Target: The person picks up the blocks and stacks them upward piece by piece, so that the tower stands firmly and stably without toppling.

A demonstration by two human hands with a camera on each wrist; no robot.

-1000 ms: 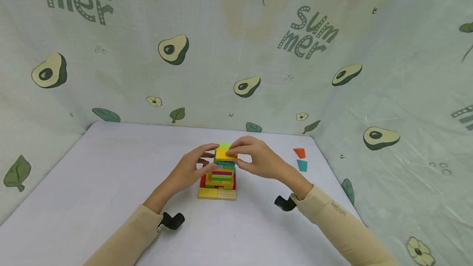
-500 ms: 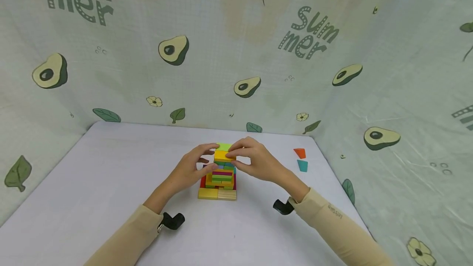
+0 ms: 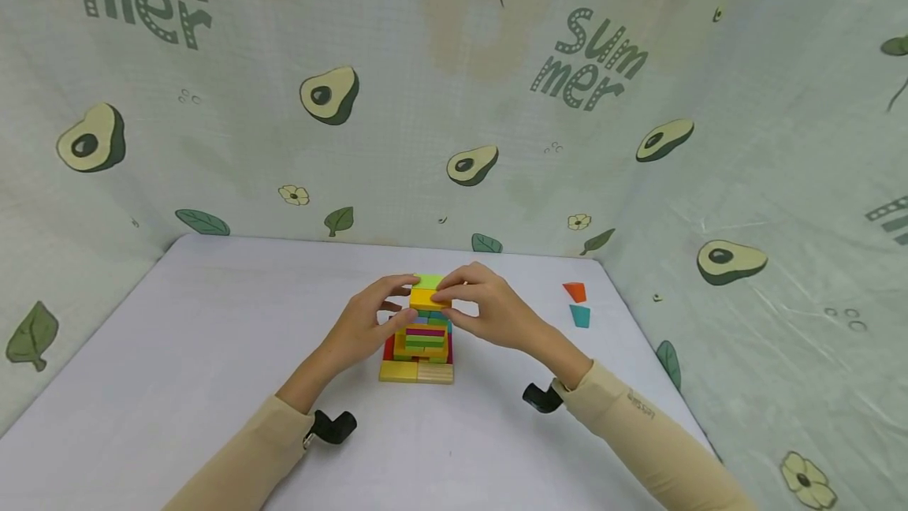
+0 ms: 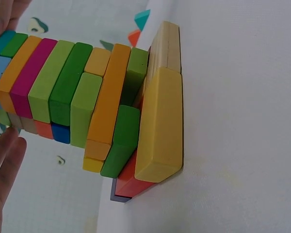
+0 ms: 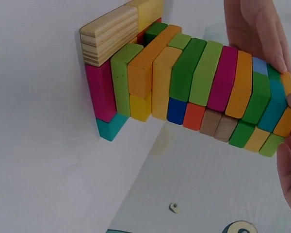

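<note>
A tower of colourful wooden blocks (image 3: 426, 341) stands upright in the middle of the table, on a wider base. Across the front of its top lies an orange block (image 3: 430, 300), with a light green block (image 3: 430, 281) behind it. My right hand (image 3: 496, 307) pinches the orange block at its right end, thumb low and fingers above. On the other side, my left hand (image 3: 365, 323) has loosely bent fingers against the tower's upper left. In the left wrist view, green, magenta and orange blocks (image 4: 77, 82) sit in flush layers. Fingers partly cover the topmost layer.
Two loose blocks, one orange-red (image 3: 575, 292) and one teal (image 3: 579, 316), lie at the right rear of the white table (image 3: 213, 353). A printed cloth (image 3: 397, 101) hangs behind and along the sides. A black camera mount (image 3: 333, 426) sticks out from the left wrist.
The orange block has shifted slightly left and now sits more squarely over the tower, with my right hand moving along with it. My left hand has stayed almost still.
</note>
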